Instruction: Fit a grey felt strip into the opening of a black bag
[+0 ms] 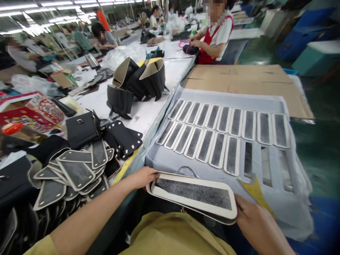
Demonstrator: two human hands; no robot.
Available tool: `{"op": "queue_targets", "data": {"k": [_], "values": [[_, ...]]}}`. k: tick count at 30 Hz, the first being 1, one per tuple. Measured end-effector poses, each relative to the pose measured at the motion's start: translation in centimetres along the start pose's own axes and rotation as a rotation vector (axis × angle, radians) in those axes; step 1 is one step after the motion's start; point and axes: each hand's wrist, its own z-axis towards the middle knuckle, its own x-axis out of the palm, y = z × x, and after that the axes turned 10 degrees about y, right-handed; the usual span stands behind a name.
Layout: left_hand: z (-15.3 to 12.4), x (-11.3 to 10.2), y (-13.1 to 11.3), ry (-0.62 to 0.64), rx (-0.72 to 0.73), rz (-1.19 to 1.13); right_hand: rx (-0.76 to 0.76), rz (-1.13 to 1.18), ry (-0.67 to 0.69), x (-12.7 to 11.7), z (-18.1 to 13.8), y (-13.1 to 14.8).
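Yellow shirt (170,233); before it, one pale-rimmed panel (193,193), left hand (145,177) pinching one end, right hand (248,210) the other. Beyond, two rows of similar panels (205,145) on pale sheeting (164,159), which could be knocked askew should the held panel swing forward.

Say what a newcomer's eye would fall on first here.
Likely the white-rimmed panels gripped by the left hand and right hand, low in the center. Beyond them, two rows of similar panels lie on a pale sheet. A bright red patterned box stands out at the left edge.
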Motion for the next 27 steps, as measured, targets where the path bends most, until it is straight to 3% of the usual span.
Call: {"op": "queue_targets", "data": {"k": [4, 11, 16, 21, 27], "values": [[-1.0, -0.3, -1.0, 0.023, -0.168, 0.053, 0.058, 0.016, 0.044, -0.6, 0.1, 0.9], [-2.1, -0.1, -0.9, -0.083, -0.111, 0.173, 0.071, 0.181, 0.109, -0.5, 0.1, 1.5], [-2.6, -0.1, -0.5, -0.116, -0.097, 0.231, 0.082, 0.172, 0.157, -1.0, -0.3, 2.5], [-2.8, 0.1, -1.6, -0.16, -0.121, 0.285, 0.087, 0.155, 0.175, -1.2, -1.1, 3.3], [-3.8, -0.9, -1.7, -0.106, -0.081, 0.261, 0.093, 0.193, 0.183, -1.4, -1.0, 3.2]]}}
